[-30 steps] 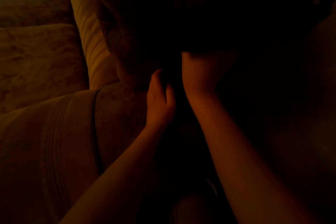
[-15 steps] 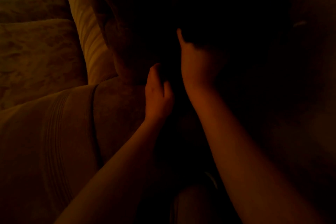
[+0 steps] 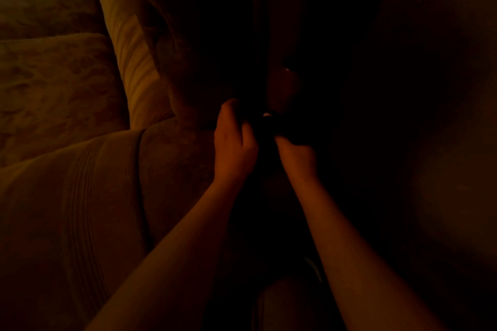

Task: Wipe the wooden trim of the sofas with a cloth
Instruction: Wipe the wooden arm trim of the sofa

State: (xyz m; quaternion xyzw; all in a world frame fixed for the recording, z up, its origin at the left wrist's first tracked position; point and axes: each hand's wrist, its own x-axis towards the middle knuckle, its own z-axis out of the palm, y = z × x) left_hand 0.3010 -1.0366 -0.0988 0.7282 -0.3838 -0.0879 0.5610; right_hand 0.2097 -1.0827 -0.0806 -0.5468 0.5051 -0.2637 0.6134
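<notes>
The scene is very dark. The sofa's wooden trim (image 3: 258,24) runs as a dark carved strip down the middle, ending in a reddish rounded knob (image 3: 282,91). My left hand (image 3: 234,142) rests with curled fingers against the left side of the trim, at the edge of the upholstered arm. To the right of the trim my right hand (image 3: 295,154) is closed in a fist, its fingers sunk into a dark cloth (image 3: 301,129) that barely stands out from the shadow. A small bright glint (image 3: 267,115) shows between the two hands.
The sofa's padded arm (image 3: 80,209) with stitched lines fills the lower left. A patterned seat cushion (image 3: 53,94) and a striped cushion (image 3: 129,56) lie behind it. The right half is black shadow. My knee (image 3: 285,303) shows at the bottom.
My right hand has dropped from high on the trim down to level with my left hand, uncovering the reddish knob. My left hand has stayed in place.
</notes>
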